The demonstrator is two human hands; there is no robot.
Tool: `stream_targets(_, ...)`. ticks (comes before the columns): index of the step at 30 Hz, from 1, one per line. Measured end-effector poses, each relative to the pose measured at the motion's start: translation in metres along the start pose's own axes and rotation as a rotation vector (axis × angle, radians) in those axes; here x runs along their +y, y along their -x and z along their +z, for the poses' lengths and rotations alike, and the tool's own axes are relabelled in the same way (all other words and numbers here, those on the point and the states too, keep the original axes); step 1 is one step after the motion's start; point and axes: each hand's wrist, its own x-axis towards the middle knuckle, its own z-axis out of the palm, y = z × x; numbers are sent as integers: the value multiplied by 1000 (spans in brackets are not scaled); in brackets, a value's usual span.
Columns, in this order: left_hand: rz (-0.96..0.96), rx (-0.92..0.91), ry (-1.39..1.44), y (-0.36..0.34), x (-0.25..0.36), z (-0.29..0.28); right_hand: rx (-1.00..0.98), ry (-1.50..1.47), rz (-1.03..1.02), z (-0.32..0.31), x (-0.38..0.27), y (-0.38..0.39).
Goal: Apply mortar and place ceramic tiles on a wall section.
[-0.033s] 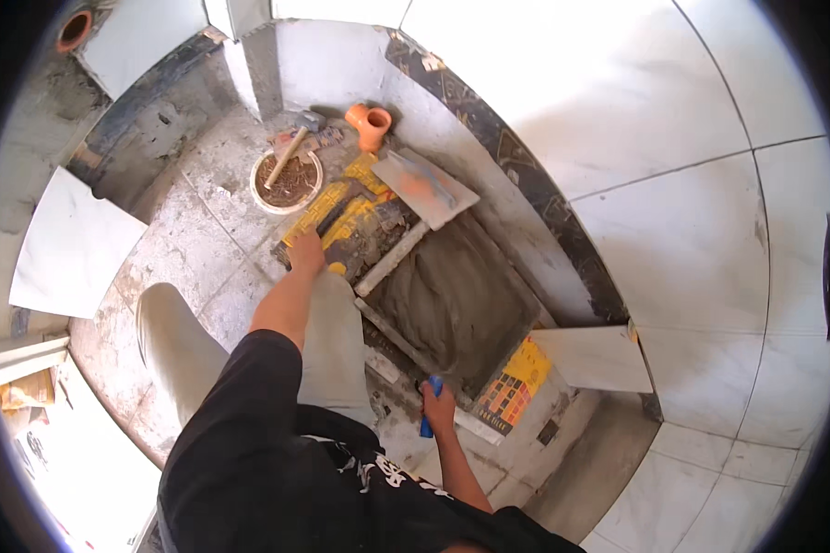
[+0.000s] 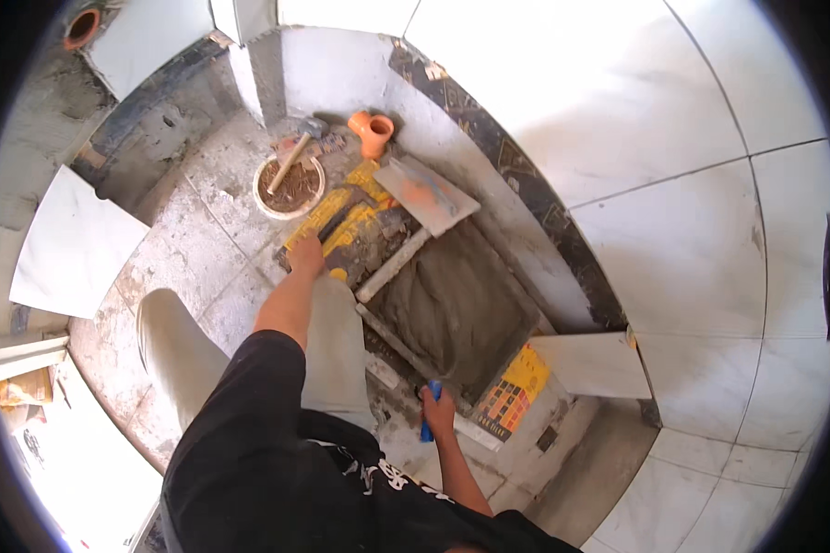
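My left hand [image 2: 306, 254] is closed round the end of a black-handled hammer [image 2: 335, 221], which lies over a dirty yellow sack [image 2: 364, 226]. In my right hand [image 2: 440, 412] is a blue-handled tool [image 2: 427, 430]; its working end cannot be made out. That hand is by the near edge of a bed of wet grey mortar [image 2: 456, 309], whose surface shows curved smear marks. A thin strip [image 2: 392, 267] borders the mortar at its left. Beyond it, a flat plastering float [image 2: 429, 195] rests handle up on the sack's far end.
A white bucket [image 2: 258, 195] of brown debris has a wooden-handled mallet [image 2: 290, 163] across it. Beside it stands an orange pipe fitting [image 2: 375, 138]. A yellow printed carton piece [image 2: 515, 392] lies right of the mortar, near a white tile [image 2: 590, 362]. Another tile [image 2: 78, 244] leans at left.
The whole view has shifted slightly. Both hands keep their hold, and nothing else has visibly moved.
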Motion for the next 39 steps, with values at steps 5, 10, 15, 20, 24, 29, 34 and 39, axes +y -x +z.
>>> stream_targets(5, 1, -55, 74, -7, -11, -11, -81, 197, -14, 6, 18, -7)
stream_targets(10, -29, -44, 61, 17, -28, -16, -80, 260, -49, 20, 11, 2)
stream_targets(15, 96, -427, 250, 4, 23, -88, 28, 370, -272, 28, 35, 6)
stream_targets(20, 171, -528, 869, 39, 17, -144, -41, 399, -223, 42, 26, -11)
stream_targets(24, -72, -607, 1618, 188, -43, -233, -132, 437, -265, 48, 50, -32)
stream_targets(29, -153, 41, 2062, 336, -177, -305, -161, 565, -391, 78, 47, -32)
stream_targets(34, -310, 1127, 2001, 366, -308, -305, -288, 568, -576, 71, -307, -264)
stream_targets(39, -444, 1865, 1927, 454, -430, -343, -577, 656, -747, 91, -375, -329)
